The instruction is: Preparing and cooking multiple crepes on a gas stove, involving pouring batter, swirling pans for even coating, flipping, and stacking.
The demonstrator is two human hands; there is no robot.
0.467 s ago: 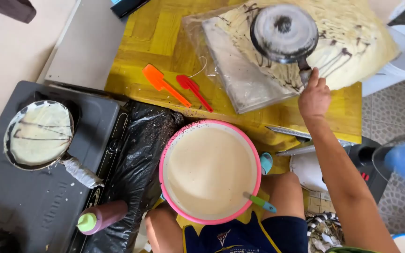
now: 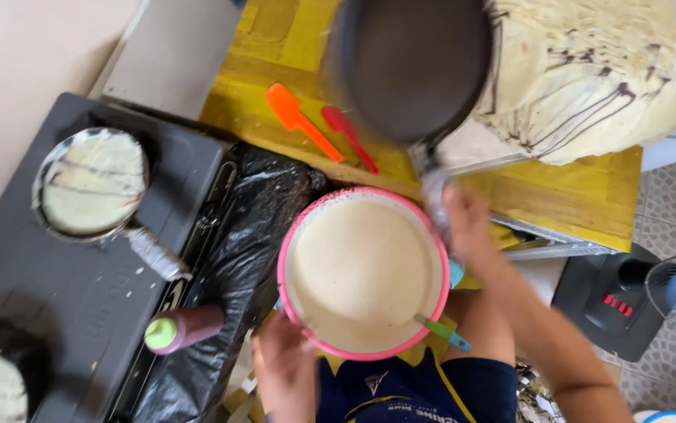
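Black griddle, yellow board, pink batter bowl, and a dark pan held up over them.

Largest is the black stove top (image 2: 95,305) on the left, with a small pan of pale crepe batter (image 2: 91,182) sitting on it, its handle wrapped in foil. Next, the yellow wooden board (image 2: 275,70) carries a stack of finished crepes (image 2: 596,74) streaked with dark sauce. A dark round pan (image 2: 416,63) is lifted in the air above the board, blurred; the right hand (image 2: 467,227) is clamped around its foil-wrapped handle. Below sits the pink-rimmed bowl (image 2: 363,272) full of pale batter, a green-handled utensil (image 2: 441,332) resting in it. The left hand (image 2: 283,364) grips the bowl's near-left rim. Two spatulas, orange (image 2: 300,119) and red (image 2: 348,136), lie side by side on the board.
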